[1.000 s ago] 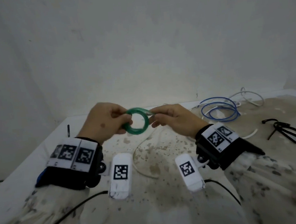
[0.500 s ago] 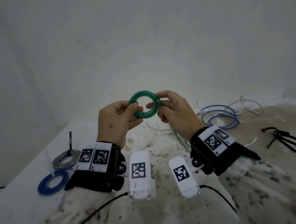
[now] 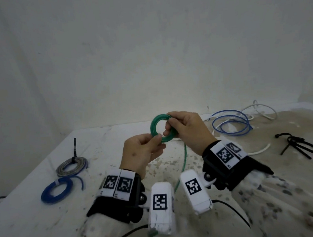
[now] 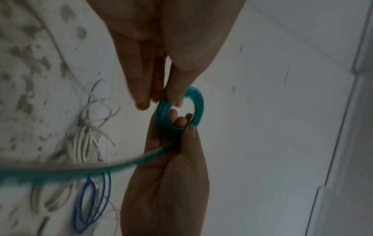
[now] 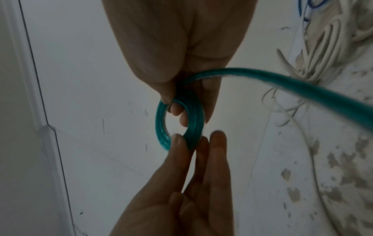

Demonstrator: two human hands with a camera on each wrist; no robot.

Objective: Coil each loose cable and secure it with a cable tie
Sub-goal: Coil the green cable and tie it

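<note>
A small green cable coil (image 3: 153, 127) is held upright in the air above the table, between both hands. My left hand (image 3: 158, 137) pinches its lower left rim between thumb and fingers (image 4: 171, 97). My right hand (image 3: 168, 124) grips the upper right rim, with fingertips poking through the hole (image 5: 177, 110). The coil's loose green tail (image 3: 183, 159) hangs from the right hand down toward the table and passes close to both wrist cameras (image 5: 302, 84). No tie shows on this coil.
On the stained white table (image 3: 102, 161), a grey coil (image 3: 71, 165) with an upright black tie and a blue coil (image 3: 56, 191) lie at the left. Loose blue cable (image 3: 228, 122) and white cable (image 3: 260, 110) lie at the back right. Black cable ties (image 3: 303, 146) lie at the right.
Both hands have kept hold of the green coil. The left hand's grip has shifted from the coil's left side to its lower left, and the right hand's to the upper right.
</note>
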